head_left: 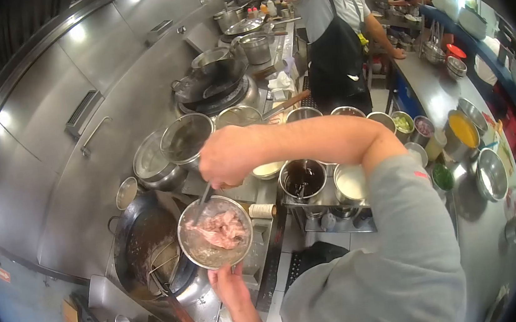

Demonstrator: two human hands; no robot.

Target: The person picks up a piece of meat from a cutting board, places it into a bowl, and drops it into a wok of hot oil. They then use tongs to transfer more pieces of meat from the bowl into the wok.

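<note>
My left hand (230, 286) grips the near rim of a metal bowl (195, 254), fingers closed on it. Pale pink raw meat pieces (222, 229) lie in the bowl, with some wet residue around them. From the right my right arm reaches across, and my right hand (229, 156) is closed around a thin metal utensil (204, 203) that slants down into the bowl beside the meat. Its exact kind is hard to make out. Just left of the bowl sits a large wok (129, 240) with dark liquid and a wire strainer (163, 260) in it.
Behind stands another wok (213, 90) on a burner. Pots of dark sauce (303, 181) and white liquid (350, 184) are to the right. A person in a black apron (336, 52) stands ahead. A steel counter (422, 74) with ingredient bowls runs along the right.
</note>
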